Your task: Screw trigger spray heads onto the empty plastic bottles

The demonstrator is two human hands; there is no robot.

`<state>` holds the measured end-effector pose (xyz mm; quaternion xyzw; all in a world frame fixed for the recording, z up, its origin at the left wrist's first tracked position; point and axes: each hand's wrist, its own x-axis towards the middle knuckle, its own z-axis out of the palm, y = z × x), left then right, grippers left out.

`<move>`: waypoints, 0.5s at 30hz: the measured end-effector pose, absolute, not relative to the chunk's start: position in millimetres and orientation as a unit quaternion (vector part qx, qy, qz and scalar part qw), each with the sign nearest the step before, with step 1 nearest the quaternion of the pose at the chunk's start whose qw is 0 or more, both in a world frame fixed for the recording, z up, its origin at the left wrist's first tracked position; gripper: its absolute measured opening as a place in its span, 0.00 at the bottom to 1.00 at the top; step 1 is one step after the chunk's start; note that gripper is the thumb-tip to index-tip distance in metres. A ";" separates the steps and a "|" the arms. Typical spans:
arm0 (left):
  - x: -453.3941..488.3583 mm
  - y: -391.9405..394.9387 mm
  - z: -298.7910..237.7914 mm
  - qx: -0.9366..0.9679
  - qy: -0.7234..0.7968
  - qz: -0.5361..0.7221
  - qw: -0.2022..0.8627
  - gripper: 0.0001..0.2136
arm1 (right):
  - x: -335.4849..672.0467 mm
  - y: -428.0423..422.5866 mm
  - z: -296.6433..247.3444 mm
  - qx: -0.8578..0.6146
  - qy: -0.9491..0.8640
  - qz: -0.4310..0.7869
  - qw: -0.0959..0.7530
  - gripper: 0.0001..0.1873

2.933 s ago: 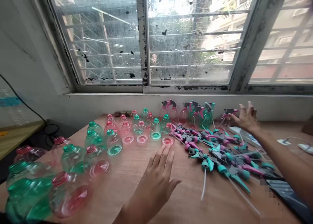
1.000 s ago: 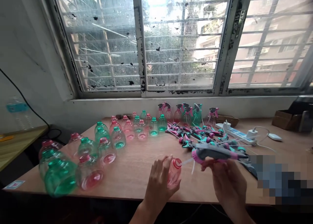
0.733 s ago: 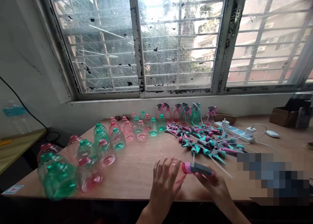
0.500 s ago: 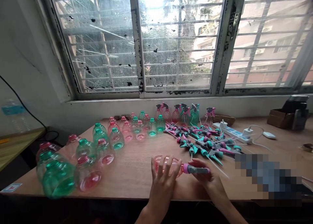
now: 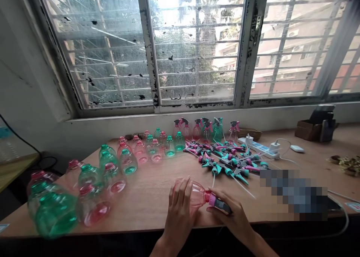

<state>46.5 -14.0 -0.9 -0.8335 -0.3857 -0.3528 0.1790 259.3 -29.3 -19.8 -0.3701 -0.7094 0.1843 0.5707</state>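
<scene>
A clear pink spray bottle (image 5: pixel 197 196) lies on its side just above the table's front edge, its neck pointing right. My left hand (image 5: pixel 180 202) is wrapped over the bottle's body from above. At the neck sits a spray head (image 5: pixel 219 203) with a pink collar and a dark grey top. My right hand (image 5: pixel 229 210) closes round this spray head, fingers and thumb at the collar. Beyond my hands lies a heap of loose spray heads (image 5: pixel 225 159) in pink, teal and grey with thin white tubes.
Several open pink and green bottles (image 5: pixel 128 163) stand on the left of the table (image 5: pixel 146 197). Bottles with spray heads (image 5: pixel 197 129) line the window wall. A power strip (image 5: pixel 260 148), a white mouse-like object (image 5: pixel 297 148) and a brown box (image 5: pixel 309 129) are at right. A blurred patch (image 5: pixel 295 193) covers something.
My view has turned slightly right. The bottle has tilted, its spray head now angled down to the right. My right hand has shifted its grip round the collar; my left still holds the body.
</scene>
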 end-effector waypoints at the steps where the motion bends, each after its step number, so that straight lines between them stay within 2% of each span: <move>1: 46.6 -14.4 0.2 -0.840 -0.374 -0.352 0.175 0.26 | 259.5 -29.7 -18.9 -0.364 -0.713 0.175 0.574 0.22; 6: 47.8 -15.1 4.1 -0.837 -0.365 -0.371 0.167 0.23 | 257.5 -29.8 -10.5 -0.374 -0.710 0.173 0.570 0.14; 9: 46.3 -15.1 3.7 -0.834 -0.381 -0.382 0.121 0.24 | 256.4 -28.3 -4.7 -0.388 -0.701 0.213 0.559 0.15; 12: 44.3 -14.1 2.4 -0.818 -0.396 -0.417 0.017 0.25 | 258.4 -24.9 -2.0 -0.405 -0.667 0.267 0.566 0.16; 15: 41.6 -8.4 1.2 -0.748 -0.417 -0.490 -0.161 0.28 | 263.4 -18.8 -3.6 -0.421 -0.611 0.355 0.569 0.19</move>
